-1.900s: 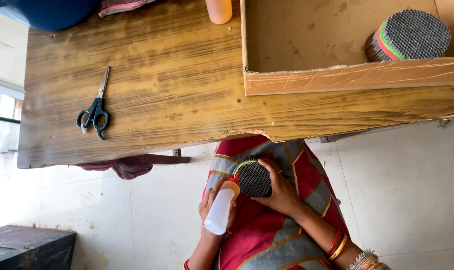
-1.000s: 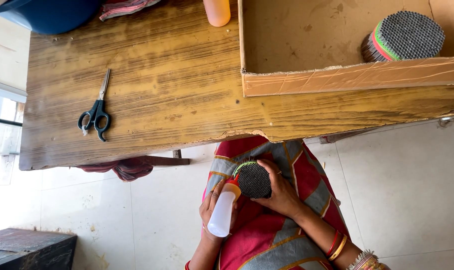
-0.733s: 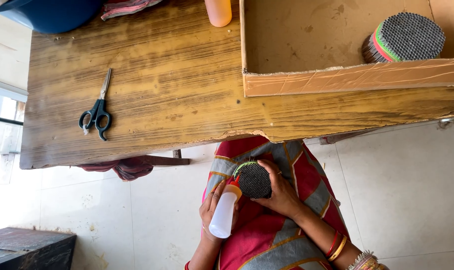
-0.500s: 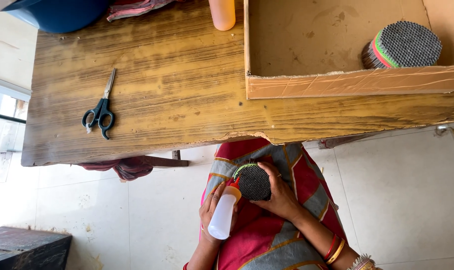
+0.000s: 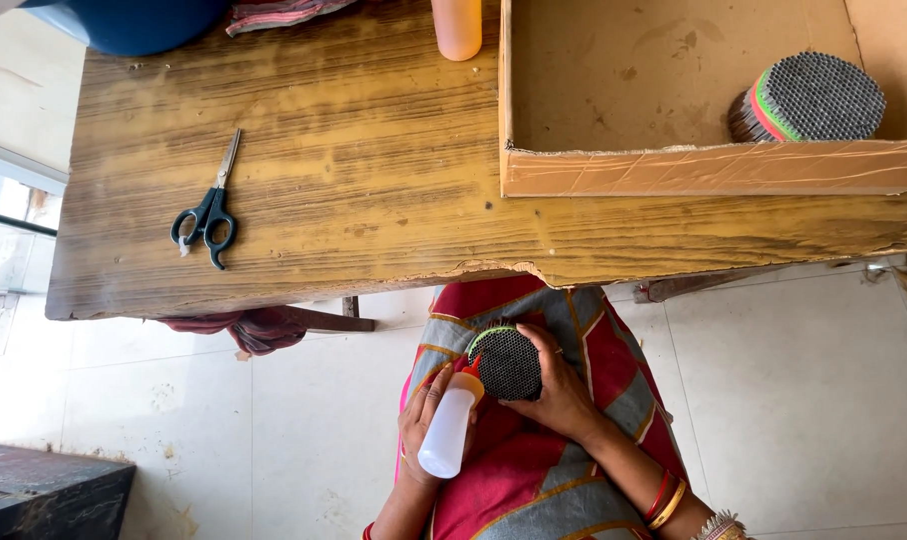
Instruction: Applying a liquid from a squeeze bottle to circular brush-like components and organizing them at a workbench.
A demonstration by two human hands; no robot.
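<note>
While over lap, left hand (image 5: 422,418) around squeeze bottle (image 5: 448,432).

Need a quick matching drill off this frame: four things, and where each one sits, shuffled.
Things:
1. scissors
2. squeeze bottle
3. round bundle
4. second bundle

Places:
A. inside the cardboard box
B. in the left hand, over the lap
C. lying on the left part of the table
D. in the right hand, below the table edge

Pairs: 1-C, 2-B, 3-D, 4-A
</note>
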